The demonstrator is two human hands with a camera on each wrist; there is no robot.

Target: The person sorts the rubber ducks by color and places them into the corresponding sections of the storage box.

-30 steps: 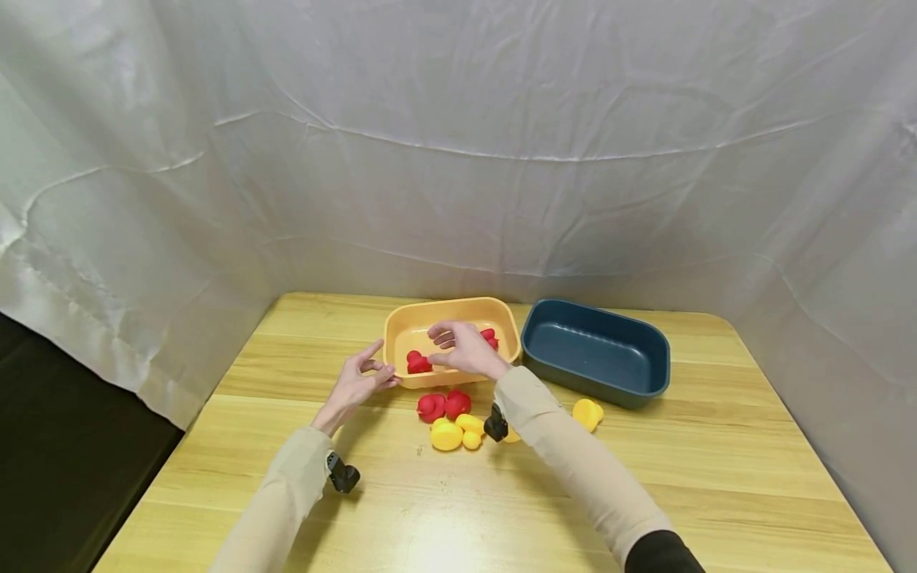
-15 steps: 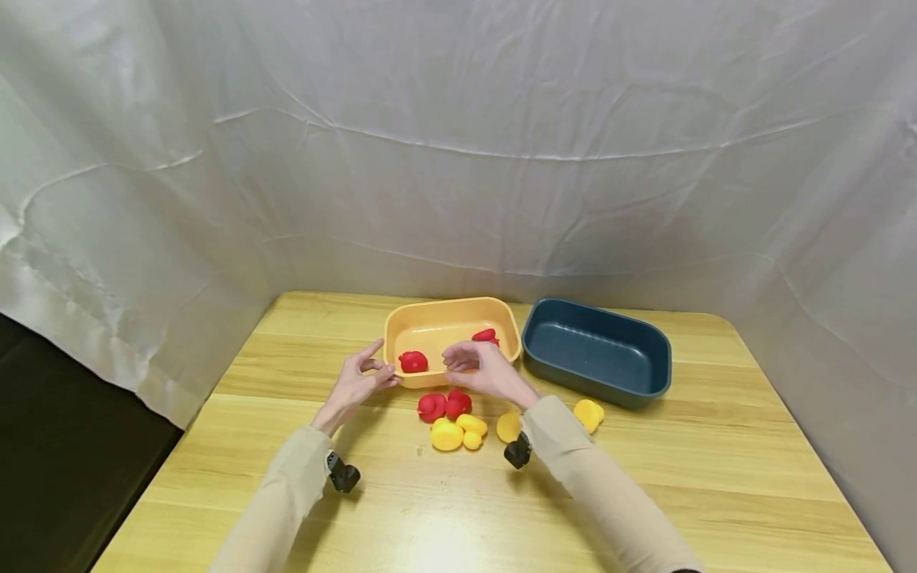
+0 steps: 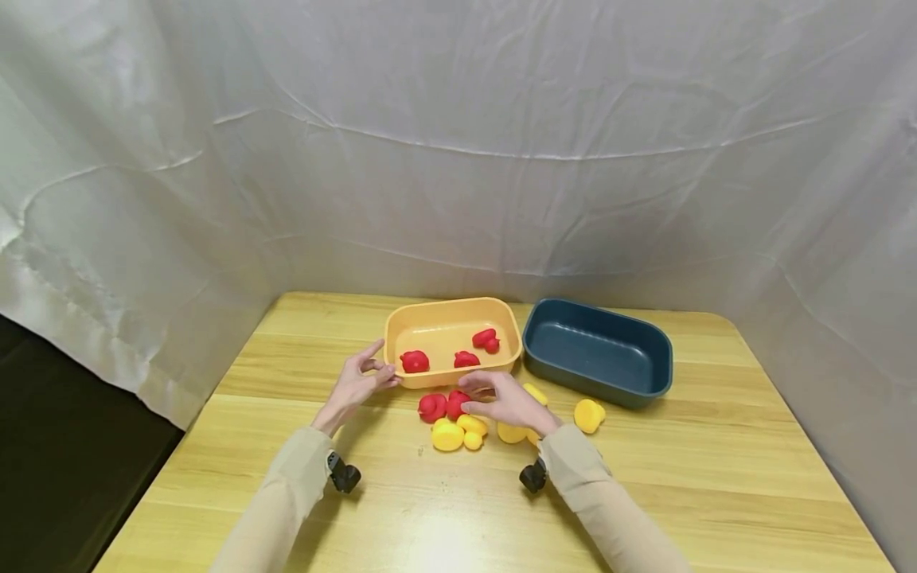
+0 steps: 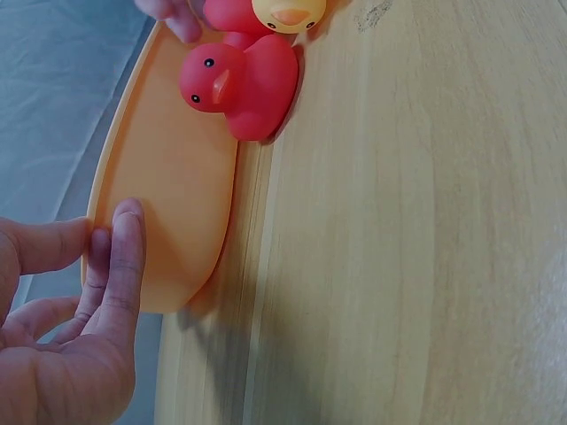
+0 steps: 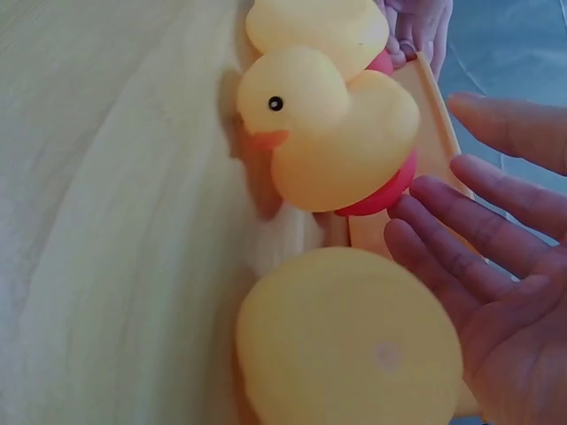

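Between our left fingers (image 4: 127,257) we are seeing smooth, satin plastic on the orange tub (image 4: 173,186); beside our right fingers (image 5: 469,220), smooth, matt, rubbery-looking skin is covering a yellow duck (image 5: 359,146). Beyond them, the blue tub (image 3: 595,350) is showing smooth, faintly shiny plastic. On our side of the fingers, the wood-grained tabletop (image 3: 387,509) is gleaming; far behind them, creased, silky-looking cloth (image 3: 458,191) is hanging.

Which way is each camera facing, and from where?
Head: on the head, facing forward-down at the orange tray and blue tray; left hand and right hand show.
Left wrist: on that wrist, facing its hand pinching the orange tray.
Right wrist: on that wrist, facing its hand and a yellow duck.
Wrist views share both hands.
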